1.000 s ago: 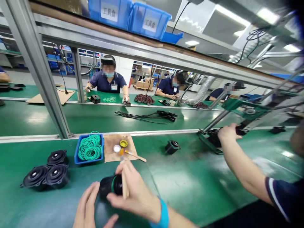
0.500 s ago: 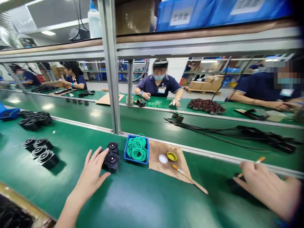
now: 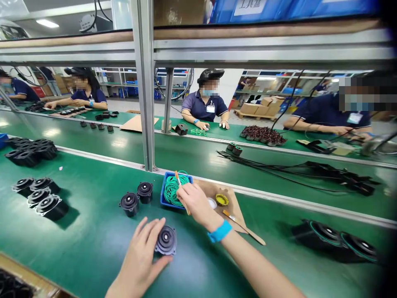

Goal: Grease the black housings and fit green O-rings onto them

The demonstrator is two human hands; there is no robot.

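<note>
"Where had the left hand [image 3: 139, 252] gone?"
"Down from left of the blue tray [image 3: 163, 202] to the lower centre of the frame, thumb and fingers curled round a black housing [image 3: 166, 241] there."
"And the right hand [image 3: 196, 203]?"
"It had crossed from the far right to mid-frame, over the tray's right side, pinching a brush [image 3: 177, 178] beside the green rings [image 3: 170, 189]."
"What showed at lower right?"
"Two green-ringed housings [image 3: 324, 235] on the counter [image 3: 279, 273], where that hand had been."
</note>
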